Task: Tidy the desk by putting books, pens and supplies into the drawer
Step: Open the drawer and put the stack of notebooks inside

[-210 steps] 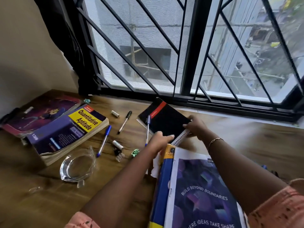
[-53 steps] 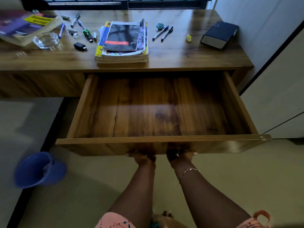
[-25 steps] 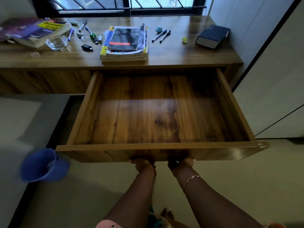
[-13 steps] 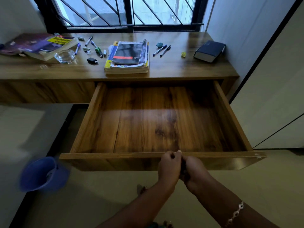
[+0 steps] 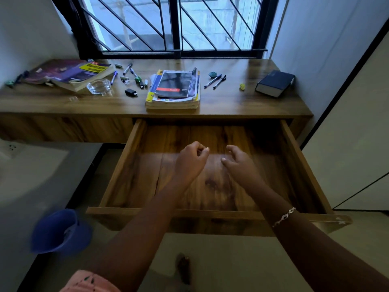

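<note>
The wooden drawer (image 5: 299,165) is pulled far out below the desk (image 5: 221,104), and nothing lies in it. My left hand (image 5: 190,161) and my right hand (image 5: 240,164) hover side by side above the drawer's middle, fingers loosely curled, holding nothing. A stack of books (image 5: 174,89) topped by a black spiral notebook lies at the desk's front centre. Two pens (image 5: 215,81) lie right of the stack. Several pens and markers (image 5: 134,77) are scattered left of it. A thick yellow-covered book (image 5: 84,75) sits far left on other books, and a dark blue book (image 5: 273,83) far right.
A glass ashtray (image 5: 99,86), a small black item (image 5: 131,92), a green crumpled scrap (image 5: 212,74) and a yellow one (image 5: 242,87) lie on the desk. A blue bucket (image 5: 59,230) stands on the floor at the left. A barred window (image 5: 174,24) backs the desk; a wall flanks the right.
My hands let go of the drawer's front edge, where they were clasped together, and rose forward over the open drawer, now apart. The view tilted up toward the window.
</note>
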`<control>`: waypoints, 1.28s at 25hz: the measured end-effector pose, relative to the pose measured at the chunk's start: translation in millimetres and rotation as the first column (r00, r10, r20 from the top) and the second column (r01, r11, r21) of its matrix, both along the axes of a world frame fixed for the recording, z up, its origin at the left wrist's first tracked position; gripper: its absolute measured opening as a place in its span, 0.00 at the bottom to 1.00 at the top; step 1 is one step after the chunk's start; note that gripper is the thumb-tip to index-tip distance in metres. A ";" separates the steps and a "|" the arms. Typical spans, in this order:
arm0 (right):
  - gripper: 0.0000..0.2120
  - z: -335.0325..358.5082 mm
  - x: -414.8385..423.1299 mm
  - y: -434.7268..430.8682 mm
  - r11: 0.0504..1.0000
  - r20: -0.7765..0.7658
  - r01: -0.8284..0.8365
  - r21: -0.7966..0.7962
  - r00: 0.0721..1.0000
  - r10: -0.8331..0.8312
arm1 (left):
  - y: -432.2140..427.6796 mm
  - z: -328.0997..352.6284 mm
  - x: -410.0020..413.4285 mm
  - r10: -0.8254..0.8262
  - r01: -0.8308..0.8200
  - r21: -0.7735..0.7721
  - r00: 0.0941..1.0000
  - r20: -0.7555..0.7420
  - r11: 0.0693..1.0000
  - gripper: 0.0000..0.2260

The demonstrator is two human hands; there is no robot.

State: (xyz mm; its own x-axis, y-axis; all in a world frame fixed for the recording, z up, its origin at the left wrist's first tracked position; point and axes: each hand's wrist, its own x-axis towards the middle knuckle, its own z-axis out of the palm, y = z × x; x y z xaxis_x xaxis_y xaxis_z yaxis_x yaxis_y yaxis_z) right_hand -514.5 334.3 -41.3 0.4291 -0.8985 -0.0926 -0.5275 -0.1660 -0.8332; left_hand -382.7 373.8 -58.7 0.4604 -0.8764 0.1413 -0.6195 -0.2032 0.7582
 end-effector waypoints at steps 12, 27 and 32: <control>0.10 10.8 104.8 -136.7 0.981 0.147 0.016 0.195 0.988 -0.045 | -70.6 14.8 155.6 0.299 -0.296 0.094 0.954 -0.017 0.951 0.11; 0.12 -13.0 237.7 -265.5 0.791 0.246 0.155 0.592 0.900 -0.361 | -186.7 -5.5 301.0 0.516 -0.431 0.286 0.742 -0.427 0.856 0.26; 0.27 -12.2 251.2 -289.1 0.729 0.210 0.112 0.675 0.918 -0.335 | -206.2 -1.1 315.0 0.450 -0.345 0.289 0.649 -0.614 0.893 0.34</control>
